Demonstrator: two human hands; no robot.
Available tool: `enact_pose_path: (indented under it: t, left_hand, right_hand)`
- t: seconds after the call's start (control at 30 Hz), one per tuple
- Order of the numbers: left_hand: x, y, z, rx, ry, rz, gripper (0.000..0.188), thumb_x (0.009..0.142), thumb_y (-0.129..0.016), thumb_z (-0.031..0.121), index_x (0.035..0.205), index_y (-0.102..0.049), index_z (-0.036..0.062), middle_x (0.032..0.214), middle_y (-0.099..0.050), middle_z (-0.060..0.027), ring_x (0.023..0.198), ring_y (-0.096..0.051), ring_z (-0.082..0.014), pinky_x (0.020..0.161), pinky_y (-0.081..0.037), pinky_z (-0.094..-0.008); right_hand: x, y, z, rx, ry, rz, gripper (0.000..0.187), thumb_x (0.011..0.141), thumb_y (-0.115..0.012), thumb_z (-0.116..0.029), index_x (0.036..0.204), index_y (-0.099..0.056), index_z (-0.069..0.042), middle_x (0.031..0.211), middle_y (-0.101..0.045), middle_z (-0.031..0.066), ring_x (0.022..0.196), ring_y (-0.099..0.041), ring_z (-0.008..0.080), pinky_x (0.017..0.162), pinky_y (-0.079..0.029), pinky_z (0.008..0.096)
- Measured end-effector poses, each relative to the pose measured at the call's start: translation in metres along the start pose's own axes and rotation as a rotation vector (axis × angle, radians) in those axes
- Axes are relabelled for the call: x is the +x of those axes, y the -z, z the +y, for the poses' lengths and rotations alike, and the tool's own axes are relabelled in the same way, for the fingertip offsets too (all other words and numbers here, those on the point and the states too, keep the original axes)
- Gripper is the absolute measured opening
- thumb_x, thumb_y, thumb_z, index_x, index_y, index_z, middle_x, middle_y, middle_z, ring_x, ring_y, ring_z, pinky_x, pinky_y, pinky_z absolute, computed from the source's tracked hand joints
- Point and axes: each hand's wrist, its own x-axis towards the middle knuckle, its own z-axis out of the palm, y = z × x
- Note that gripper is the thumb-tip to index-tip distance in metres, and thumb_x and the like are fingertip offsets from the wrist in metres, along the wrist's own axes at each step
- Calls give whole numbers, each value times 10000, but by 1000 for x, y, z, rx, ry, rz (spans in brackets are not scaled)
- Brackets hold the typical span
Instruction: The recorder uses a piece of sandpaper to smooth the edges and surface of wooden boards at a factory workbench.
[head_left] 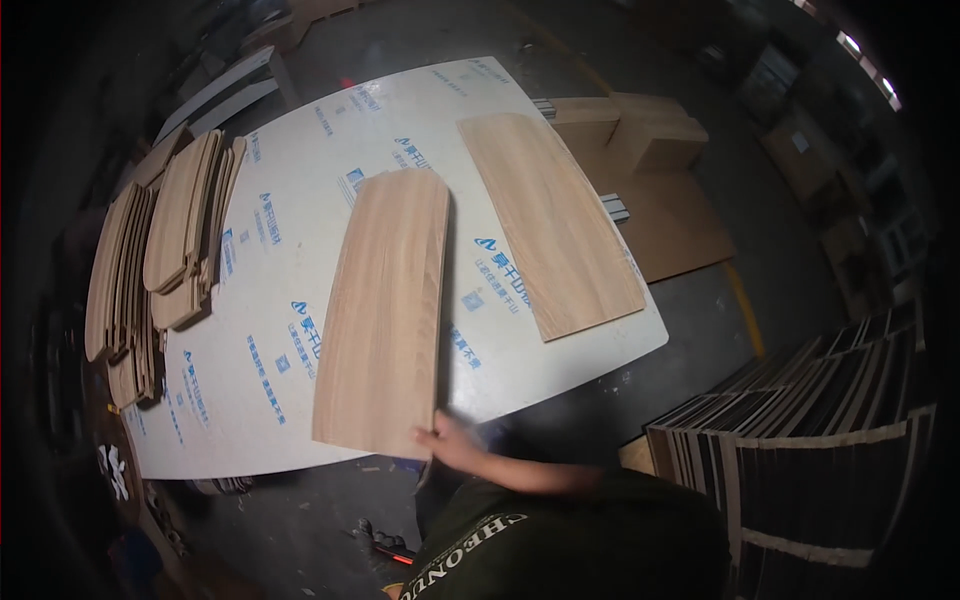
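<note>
My right hand [452, 444] is closed around the near right corner of a light wood-grain board [385, 310]. The board has a rounded far end and lies at a slant over the middle of a white panel [250, 400] with blue printing. A dark shadow along its right edge suggests that it is raised there, though I cannot tell how far. To its right a second board [555, 230] of the same wood grain rests flat near the panel's right edge. My left hand does not show.
Stacks of round-ended boards [185, 215] stand on the left side of the panel. Beyond its right edge are brown boxes [655, 130] on a brown sheet. At the lower right is a large stack of dark, light-edged panels [810, 450]. A red-and-black tool [388, 545] lies low down.
</note>
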Motion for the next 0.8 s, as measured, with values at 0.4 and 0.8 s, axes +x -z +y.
enact_pose_path:
  t: [0.4, 0.8]
  left_hand:
    - [-90, 25, -68, -408, 20, 35, 415, 898, -621, 382, 1241, -596, 150, 765, -610, -3, 684, -597, -168, 559, -481, -325]
    - [-84, 75, -126, -305, -131, 277, 247, 941, -572, 250, 1043, -592, 26, 795, -619, -37, 710, -618, -157, 655, -506, -262]
  right_hand:
    - [23, -66, 20, -1145, 885, -957, 636, 723, -728, -476, 1286, -588, -215, 1543, -291, 82, 1458, -166, 346, 1139, -155, 618]
    - [33, -117, 19, -1279, 1086, -945, 740, 748, -604, -289, 1442, -382, -162, 1532, -298, 105, 1454, -172, 335, 1159, -133, 585]
